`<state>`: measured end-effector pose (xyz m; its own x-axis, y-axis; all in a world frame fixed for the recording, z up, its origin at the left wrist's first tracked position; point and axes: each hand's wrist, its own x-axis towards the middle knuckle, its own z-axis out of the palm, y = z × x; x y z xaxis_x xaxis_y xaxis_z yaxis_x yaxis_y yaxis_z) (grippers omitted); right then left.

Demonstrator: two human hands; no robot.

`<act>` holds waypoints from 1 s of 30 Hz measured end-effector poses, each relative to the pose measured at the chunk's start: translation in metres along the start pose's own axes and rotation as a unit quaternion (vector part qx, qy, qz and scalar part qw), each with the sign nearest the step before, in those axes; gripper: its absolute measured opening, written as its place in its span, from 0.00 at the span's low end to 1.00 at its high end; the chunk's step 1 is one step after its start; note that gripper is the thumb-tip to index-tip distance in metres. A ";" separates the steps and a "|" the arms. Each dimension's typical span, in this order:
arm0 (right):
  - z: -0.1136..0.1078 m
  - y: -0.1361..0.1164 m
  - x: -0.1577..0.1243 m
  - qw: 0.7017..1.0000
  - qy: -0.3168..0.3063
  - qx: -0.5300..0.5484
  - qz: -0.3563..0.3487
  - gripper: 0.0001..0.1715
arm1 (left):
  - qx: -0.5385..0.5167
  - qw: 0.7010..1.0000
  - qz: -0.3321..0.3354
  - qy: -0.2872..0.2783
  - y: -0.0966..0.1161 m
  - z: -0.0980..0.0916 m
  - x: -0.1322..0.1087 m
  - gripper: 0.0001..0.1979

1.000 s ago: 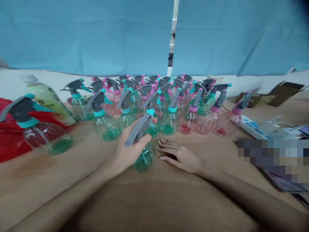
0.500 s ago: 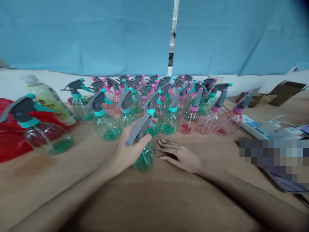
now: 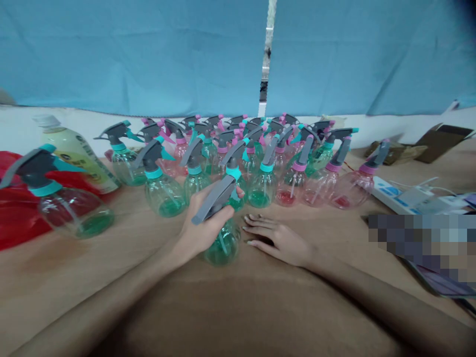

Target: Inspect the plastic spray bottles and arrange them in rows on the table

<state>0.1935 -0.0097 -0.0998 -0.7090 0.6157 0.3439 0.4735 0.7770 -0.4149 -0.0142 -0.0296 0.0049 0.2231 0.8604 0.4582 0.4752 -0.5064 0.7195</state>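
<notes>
My left hand [image 3: 203, 225] is wrapped around the neck of a spray bottle [image 3: 224, 245] with a clear green body, a grey head and a turquoise trigger. The bottle stands on the table in front of me, and my fingers partly hide its neck. Just to its right, my right hand [image 3: 280, 241] rests on the tabletop with fingers stretched out, holding nothing. Close behind both hands is a row of similar spray bottles, among them a green one [image 3: 259, 196] and a pink one [image 3: 287, 193].
Several more spray bottles crowd toward the wall. At left are a lone green spray bottle [image 3: 74, 215], a red bag [image 3: 22, 218] and a large labelled bottle [image 3: 80, 153]. A power strip [image 3: 392, 193], a brown box [image 3: 442, 143] and a dark flat device [image 3: 433, 277] lie at right.
</notes>
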 end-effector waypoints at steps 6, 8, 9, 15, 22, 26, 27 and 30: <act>0.001 0.001 0.000 1.000 -0.007 -0.007 0.000 0.24 | 0.012 1.000 0.018 0.001 0.001 -0.001 0.000 0.13; 0.000 0.001 0.000 1.000 -0.014 -0.010 0.003 0.25 | 0.010 1.000 0.019 0.000 0.001 -0.001 0.000 0.12; 0.000 0.001 0.001 1.000 -0.016 -0.011 0.004 0.25 | 0.005 1.000 0.016 -0.001 0.001 -0.001 0.000 0.11; 0.000 0.000 0.001 1.000 -0.010 -0.010 0.003 0.25 | -0.024 1.000 -0.007 -0.012 -0.003 -0.001 -0.002 0.07; 0.000 0.000 0.001 1.000 0.005 0.005 -0.001 0.24 | -0.025 0.999 -0.015 -0.018 -0.005 0.000 -0.001 0.17; 0.000 -0.001 0.000 1.000 0.006 0.002 -0.004 0.24 | -0.027 1.000 -0.014 -0.004 -0.007 0.003 0.000 0.20; 0.000 -0.001 0.000 1.000 0.004 0.000 -0.003 0.24 | -0.031 0.999 -0.014 -0.001 -0.008 0.003 -0.001 0.21; -0.001 -0.001 0.001 1.000 0.000 -0.003 -0.001 0.24 | -0.040 0.999 -0.017 0.000 -0.010 0.004 -0.002 0.21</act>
<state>0.1931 -0.0100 -0.0985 -0.7099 0.6145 0.3441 0.4754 0.7786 -0.4096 -0.0158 -0.0258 -0.0048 0.2086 0.8771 0.4326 0.4135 -0.4799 0.7738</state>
